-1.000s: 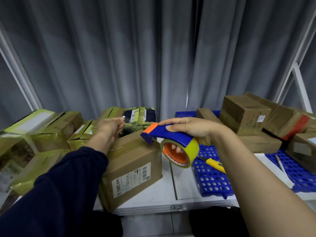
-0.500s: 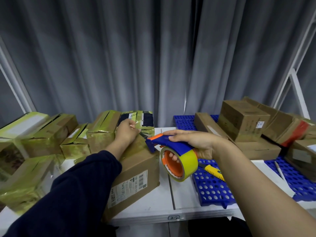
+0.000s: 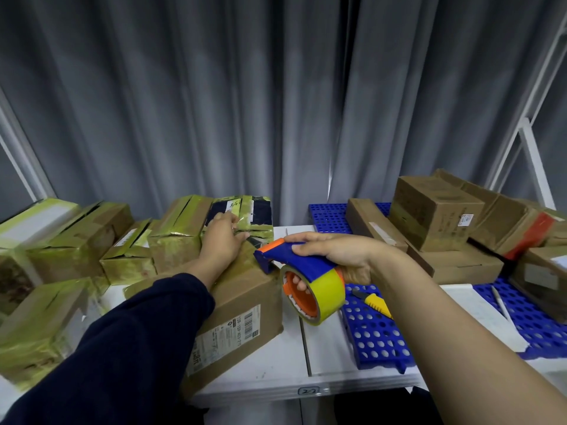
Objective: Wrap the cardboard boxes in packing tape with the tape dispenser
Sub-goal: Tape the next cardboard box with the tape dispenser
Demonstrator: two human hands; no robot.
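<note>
Left hand (image 3: 222, 243) lies flat on the box (image 3: 242, 305) top; right hand (image 3: 337, 253) curls round the tape dispenser (image 3: 306, 271); I'd pull low and taut toward the surface's (image 3: 276, 363) front edge.

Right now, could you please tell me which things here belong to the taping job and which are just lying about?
Job: tape dispenser in the right hand; labelled cardboard box under the left hand; untaped boxes at right.
Lying about: yellow-handled knife; pen; blue perforated mat.
</note>
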